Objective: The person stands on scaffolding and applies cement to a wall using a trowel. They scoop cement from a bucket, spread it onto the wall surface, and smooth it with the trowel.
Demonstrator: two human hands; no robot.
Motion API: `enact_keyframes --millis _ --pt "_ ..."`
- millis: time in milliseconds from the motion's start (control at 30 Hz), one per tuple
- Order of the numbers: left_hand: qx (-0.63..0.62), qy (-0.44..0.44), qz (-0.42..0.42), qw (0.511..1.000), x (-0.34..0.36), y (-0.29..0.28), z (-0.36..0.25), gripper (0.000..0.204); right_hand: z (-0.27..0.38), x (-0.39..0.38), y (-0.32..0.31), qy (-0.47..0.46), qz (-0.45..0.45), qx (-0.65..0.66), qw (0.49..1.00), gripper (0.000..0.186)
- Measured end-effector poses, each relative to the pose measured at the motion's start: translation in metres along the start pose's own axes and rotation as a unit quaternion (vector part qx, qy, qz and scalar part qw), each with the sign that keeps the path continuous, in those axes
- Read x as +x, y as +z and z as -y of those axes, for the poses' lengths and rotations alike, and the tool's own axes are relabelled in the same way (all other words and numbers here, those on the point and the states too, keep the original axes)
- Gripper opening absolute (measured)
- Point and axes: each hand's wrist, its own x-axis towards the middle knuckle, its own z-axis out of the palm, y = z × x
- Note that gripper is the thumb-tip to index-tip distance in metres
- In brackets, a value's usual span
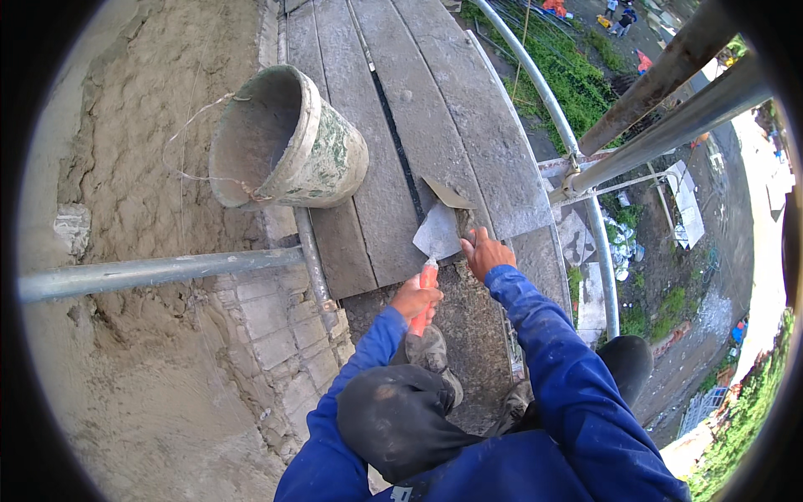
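My left hand point(416, 299) is wrapped round the orange handle of a trowel point(438, 234), whose pale grey blade points away from me over the planks. Close beside it, my right hand point(488, 254) grips the dark handle of a second trowel point(449, 194) with a flat tan blade. That blade sits just beyond the first one, and the two look close together; whether they touch I cannot tell. A mortar-stained bucket point(343, 159) stands to the left of the trowels, tipped in view, its wire handle hanging on the left side. Its inside looks grey and smeared.
Grey scaffold planks point(435, 92) run ahead, with a dark gap between two. A metal pipe point(159, 276) crosses at left before a rough mortared wall point(142, 159). Curved rail point(535, 75) and thick poles point(669, 117) edge the right side, above ground far below with people.
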Motion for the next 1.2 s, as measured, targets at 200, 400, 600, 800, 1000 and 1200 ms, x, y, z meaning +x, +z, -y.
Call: enact_keyframes --millis 200,400,600,800,1000,1200 --pt "0.066 0.013 -0.03 0.997 -0.004 -0.021 0.018 0.038 -0.005 -0.102 -0.002 -0.024 0.084 0.009 0.996 0.046" --pt "0.142 0.019 -0.06 0.988 0.006 -0.001 0.013 0.047 -0.009 -0.037 -0.002 0.007 0.023 -0.041 0.999 0.045" --pt "0.19 0.001 -0.062 0.98 -0.012 -0.026 0.009 0.036 -0.024 -0.123 -0.009 -0.101 0.08 -0.013 0.992 0.047" --pt "0.202 0.011 -0.037 0.979 0.01 -0.046 -0.007 0.031 -0.022 -0.079 0.011 -0.078 0.073 -0.063 0.992 0.045" --pt "0.144 0.017 -0.043 0.989 0.011 -0.025 -0.004 0.031 0.014 -0.047 0.014 -0.048 0.052 -0.027 0.997 0.046" --pt "0.405 0.028 -0.093 0.909 0.009 -0.068 0.001 0.045 -0.002 -0.089 -0.018 -0.061 0.087 -0.018 0.994 0.048"
